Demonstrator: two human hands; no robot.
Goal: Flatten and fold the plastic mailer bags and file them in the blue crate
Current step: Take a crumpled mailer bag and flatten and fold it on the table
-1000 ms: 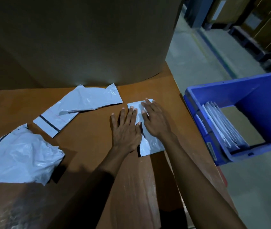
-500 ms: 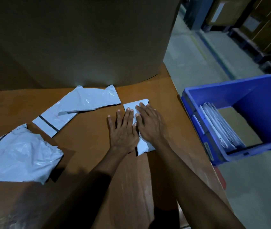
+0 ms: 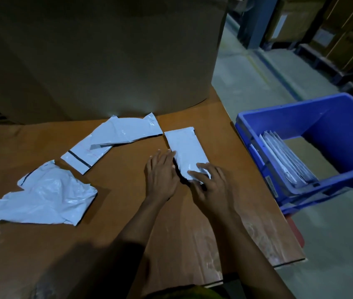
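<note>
My left hand (image 3: 160, 175) lies flat on the worktop (image 3: 41, 147), fingertips at the folded mailer's (image 3: 185, 147) left edge. My right hand (image 3: 211, 186) presses straight fingers on its near end, hiding that end. The crate (image 3: 300, 113) on the right is cut off by the frame, with filed bags (image 3: 283, 158) leaning inside.

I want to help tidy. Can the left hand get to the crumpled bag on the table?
Probably yes. The left hand rests flat beside the folded mailer, and only bare table lies between it and the crumpled bag.
</note>
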